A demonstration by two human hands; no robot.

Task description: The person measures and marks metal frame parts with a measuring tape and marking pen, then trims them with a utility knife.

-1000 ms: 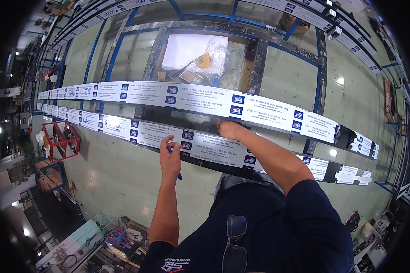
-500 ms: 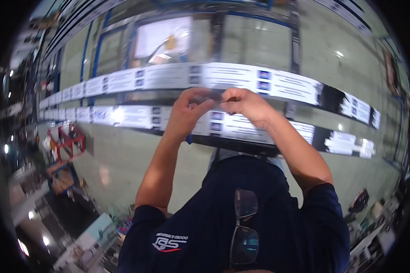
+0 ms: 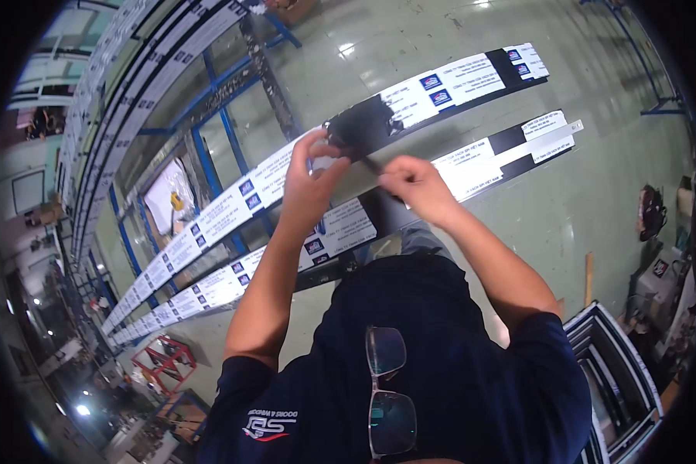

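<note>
Two long dark bars with printed white film, a far bar (image 3: pixel 464 90) and a near bar (image 3: pixel 472 172), run diagonally under my hands. Bare dark patches break the film on both. My left hand (image 3: pixel 311 176) is over the far bar, its thumb and fingers curled at the edge of a bare patch (image 3: pixel 363 127). Between the bars, my right hand (image 3: pixel 419 185) is closed in a pinch. A small dark, blurred piece (image 3: pixel 373 165) stretches between the fingertips of both hands; its kind cannot be made out.
Blue metal framing (image 3: pixel 209 158) supports the bars at left, with a white sheet (image 3: pixel 166 203) beyond them. More film-covered bars (image 3: pixel 143 93) lie at upper left. A red stand (image 3: pixel 165 362) is at lower left, and dark frames (image 3: pixel 615 379) lean at lower right.
My view has swung toward the right ends of the bars, which now slant across it. My hands are now beside the far bar's bare patch and slightly farther apart.
</note>
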